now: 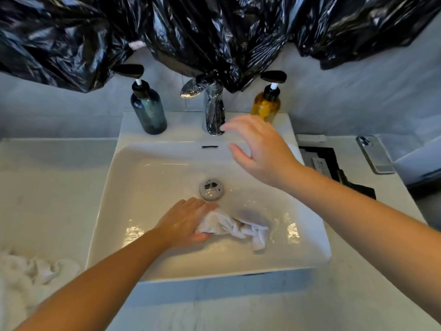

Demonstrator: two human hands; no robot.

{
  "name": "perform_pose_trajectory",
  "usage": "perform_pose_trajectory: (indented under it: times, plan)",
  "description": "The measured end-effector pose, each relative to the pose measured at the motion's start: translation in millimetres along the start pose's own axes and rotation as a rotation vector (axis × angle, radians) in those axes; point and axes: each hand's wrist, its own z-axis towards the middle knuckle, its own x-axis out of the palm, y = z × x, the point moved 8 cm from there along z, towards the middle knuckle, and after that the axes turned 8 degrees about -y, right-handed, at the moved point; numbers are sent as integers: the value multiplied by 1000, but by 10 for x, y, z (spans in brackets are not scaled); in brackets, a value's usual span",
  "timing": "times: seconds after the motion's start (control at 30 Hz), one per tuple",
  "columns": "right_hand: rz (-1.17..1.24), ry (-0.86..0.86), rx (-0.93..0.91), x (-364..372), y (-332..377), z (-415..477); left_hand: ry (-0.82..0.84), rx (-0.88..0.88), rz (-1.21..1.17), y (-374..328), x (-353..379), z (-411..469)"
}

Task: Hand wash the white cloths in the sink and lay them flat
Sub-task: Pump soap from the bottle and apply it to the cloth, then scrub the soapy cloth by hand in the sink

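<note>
Open room right of the grip, clutter beyond

Sink (112, 187) floor lies open right of the cloth (238, 229) gripped by the left hand (186, 220). Beyond, the right hand (260, 151) hangs before the tap (214, 111), between blue bottle (149, 111) and amber bottle (266, 106).

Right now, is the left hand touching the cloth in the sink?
Touching. The head view shows the left hand gripping one end of the cloth, fingers over it and thumb beneath, low in the sink.
</note>
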Motion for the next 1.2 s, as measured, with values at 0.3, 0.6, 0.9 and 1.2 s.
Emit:
perform_pose_trajectory:
  times: [0.3, 0.6, 0.9, 1.2]
  plan:
    - [-351, -266, -221, 332, 268, 1100, -70, -11, -11, -14, -34, -30]
    - [270, -497, 135, -74, -1, 511, -194, 47, 1, -28, -52, -35]
    - [1559, -300, 1553, 1907, -385, -355, 14, -96, -412, 47, 35, -12]
    - [911, -237, 1327, 1320, -858, -363, -124, -787, -926, 224, -120, 802]
